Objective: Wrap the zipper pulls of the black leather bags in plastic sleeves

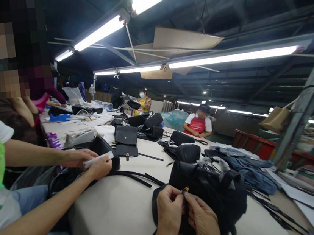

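Note:
A black bag [208, 187] with a gold metal fitting [186, 189] lies on the table right in front of me. My left hand [168, 209] is closed in a pinch on a small black strap of the bag, just below the fitting. Opposite it, my right hand [201, 215] pinches at the same strap, thumb and forefinger almost meeting the left fingertips. The fingers partly cover the strap, so its end is hidden. Loose black straps hang down the bag's right side.
To my left, a co-worker's hands [98, 164] hold a white strip against another black bag [101, 145]. Several black bags [126, 134] and loose straps [135, 177] lie across the pale table [108, 215]. Denim cloth [252, 168] is at the right. Other workers sit farther back.

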### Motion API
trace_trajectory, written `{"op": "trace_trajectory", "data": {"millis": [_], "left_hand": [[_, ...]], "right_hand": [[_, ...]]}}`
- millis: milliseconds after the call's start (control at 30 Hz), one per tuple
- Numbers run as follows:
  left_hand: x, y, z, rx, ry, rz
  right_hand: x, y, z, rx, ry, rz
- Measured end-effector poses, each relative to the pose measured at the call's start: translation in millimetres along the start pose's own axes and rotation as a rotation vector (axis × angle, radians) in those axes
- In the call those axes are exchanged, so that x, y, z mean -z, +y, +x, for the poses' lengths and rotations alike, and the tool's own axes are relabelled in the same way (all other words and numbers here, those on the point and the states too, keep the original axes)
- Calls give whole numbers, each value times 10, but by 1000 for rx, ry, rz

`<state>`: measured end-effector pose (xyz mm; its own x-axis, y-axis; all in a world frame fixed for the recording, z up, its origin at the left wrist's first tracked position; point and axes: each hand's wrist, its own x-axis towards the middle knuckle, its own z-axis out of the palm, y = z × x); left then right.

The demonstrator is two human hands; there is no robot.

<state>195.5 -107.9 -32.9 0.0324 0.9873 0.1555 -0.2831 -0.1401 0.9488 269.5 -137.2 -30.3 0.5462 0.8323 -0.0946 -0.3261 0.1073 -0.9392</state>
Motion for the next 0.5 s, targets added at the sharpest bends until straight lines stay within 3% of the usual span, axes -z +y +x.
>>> {"op": "trace_trajectory", "data": {"millis": [100, 200, 300, 400, 500], "left_hand": [[-2, 14, -40, -189, 71, 233], [-9, -73, -56, -525, 114, 526], [-7, -197, -39, -792, 123, 680], [9, -255, -28, -926, 112, 780], [32, -219, -53, -917, 53, 778]], "right_hand": [[-7, -13, 2, -5, -14, 4], [-2, -40, -5, 4, -25, 17], [14, -55, -16, -16, -23, 18], [19, -51, -26, -45, -42, 10], [2, -39, -33, -62, -56, 66]]}}
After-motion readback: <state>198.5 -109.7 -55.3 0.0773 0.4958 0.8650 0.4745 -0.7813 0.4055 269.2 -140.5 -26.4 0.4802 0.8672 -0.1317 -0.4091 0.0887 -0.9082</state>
